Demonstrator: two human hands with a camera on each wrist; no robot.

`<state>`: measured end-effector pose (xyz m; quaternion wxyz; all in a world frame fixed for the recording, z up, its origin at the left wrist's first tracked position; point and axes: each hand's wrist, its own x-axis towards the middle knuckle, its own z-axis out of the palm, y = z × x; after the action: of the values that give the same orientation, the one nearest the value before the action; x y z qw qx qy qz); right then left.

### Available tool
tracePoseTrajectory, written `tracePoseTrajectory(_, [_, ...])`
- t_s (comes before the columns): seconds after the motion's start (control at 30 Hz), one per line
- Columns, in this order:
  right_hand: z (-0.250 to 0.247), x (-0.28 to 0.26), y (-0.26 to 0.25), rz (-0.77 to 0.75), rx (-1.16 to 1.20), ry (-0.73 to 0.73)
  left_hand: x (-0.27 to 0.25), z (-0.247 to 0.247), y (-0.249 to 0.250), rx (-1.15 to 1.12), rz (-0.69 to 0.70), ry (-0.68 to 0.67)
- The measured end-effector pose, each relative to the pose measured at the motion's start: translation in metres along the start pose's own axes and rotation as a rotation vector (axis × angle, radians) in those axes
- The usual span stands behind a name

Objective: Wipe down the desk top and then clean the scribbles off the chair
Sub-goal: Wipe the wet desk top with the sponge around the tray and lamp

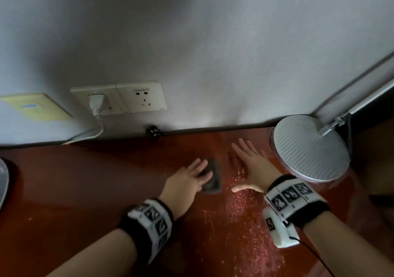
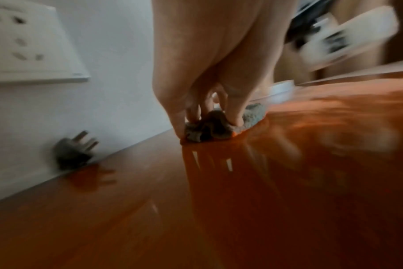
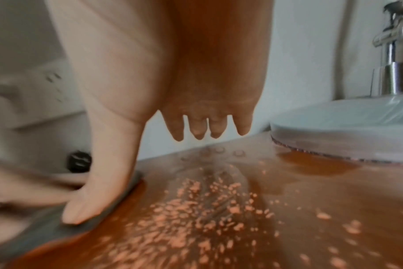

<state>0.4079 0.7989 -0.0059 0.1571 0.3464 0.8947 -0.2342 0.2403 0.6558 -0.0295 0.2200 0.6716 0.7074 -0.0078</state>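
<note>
The reddish-brown desk top (image 1: 85, 191) fills the lower half of the head view. My left hand (image 1: 200, 173) lies on a small grey cloth (image 1: 213, 184) near the middle, straight fingers pressing it down. In the left wrist view the cloth (image 2: 209, 130) is bunched under the fingertips (image 2: 236, 120). Just to the right, my right hand (image 1: 249, 165) is open with fingers spread, held low over the desk. Its thumb (image 3: 87, 200) is beside the cloth's edge (image 3: 35, 236); I cannot tell whether they touch. Pale crumbs (image 1: 241, 204) are scattered under and behind the right hand. No chair is in view.
A round silver lamp base (image 1: 309, 148) stands at the right, close to my right hand. On the wall behind are sockets (image 1: 140, 97) with a white plug and cable (image 1: 97, 104). A loose black plug (image 1: 153, 131) rests at the desk's back edge. A grey object (image 1: 3, 182) sits far left.
</note>
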Motion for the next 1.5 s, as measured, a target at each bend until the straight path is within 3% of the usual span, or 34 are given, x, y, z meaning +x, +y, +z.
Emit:
tracePoseTrajectory(0.1, [0.010,-0.044,-0.010,-0.038,-0.058,-0.011,0.012,-0.003,-0.008,0.001,-0.097,0.027])
tracePoseTrajectory(0.23, [0.043,-0.071,-0.014,0.009,-0.088,-0.106,-0.015,0.016,0.014,-0.047,-0.098,0.030])
tracePoseTrajectory(0.3, [0.052,-0.070,-0.012,0.015,-0.095,-0.103,-0.041,0.032,0.034,-0.081,-0.063,0.006])
tracePoseTrajectory(0.4, [0.055,-0.068,-0.012,0.012,-0.106,-0.105,-0.081,0.058,0.052,-0.001,0.129,0.050])
tracePoseTrajectory(0.5, [0.053,-0.074,-0.015,0.005,-0.114,-0.091,-0.092,0.058,0.056,-0.057,0.105,0.022])
tracePoseTrajectory(0.57, [0.054,-0.086,-0.019,-0.001,-0.133,-0.063,-0.077,0.044,0.048,-0.083,0.028,0.088])
tracePoseTrajectory(0.67, [0.066,-0.117,-0.027,0.004,-0.094,-0.057,-0.055,0.022,0.025,-0.144,-0.229,0.153])
tracePoseTrajectory(0.73, [0.079,-0.136,-0.031,0.024,-0.078,-0.104,-0.051,0.021,0.021,-0.138,-0.273,0.157])
tracePoseTrajectory(0.83, [0.094,-0.147,-0.030,0.045,-0.059,-0.133,-0.068,0.037,0.041,-0.064,-0.224,0.121])
tracePoseTrajectory(0.93, [0.098,-0.144,-0.031,0.053,-0.041,-0.114,-0.109,0.069,0.072,0.029,0.056,0.117])
tracePoseTrajectory(1.03, [0.101,-0.141,-0.033,0.046,-0.063,-0.103,-0.143,0.089,0.086,-0.022,0.165,0.020])
tracePoseTrajectory(1.17, [0.100,-0.150,-0.037,0.059,-0.094,-0.090,-0.132,0.078,0.080,-0.060,0.128,0.135])
tracePoseTrajectory(1.27, [0.104,-0.171,-0.045,0.047,-0.072,-0.062,-0.124,0.057,0.065,-0.050,-0.059,0.092])
tracePoseTrajectory(1.33, [0.115,-0.192,-0.053,0.043,-0.051,-0.086,-0.128,0.059,0.065,-0.026,-0.096,0.102])
tracePoseTrajectory(1.43, [0.137,-0.215,-0.060,0.067,-0.050,-0.140,-0.154,0.088,0.080,0.058,-0.025,0.222])
tracePoseTrajectory(1.5, [0.144,-0.220,-0.062,0.087,-0.043,-0.127,-0.180,0.109,0.092,0.053,0.064,0.183])
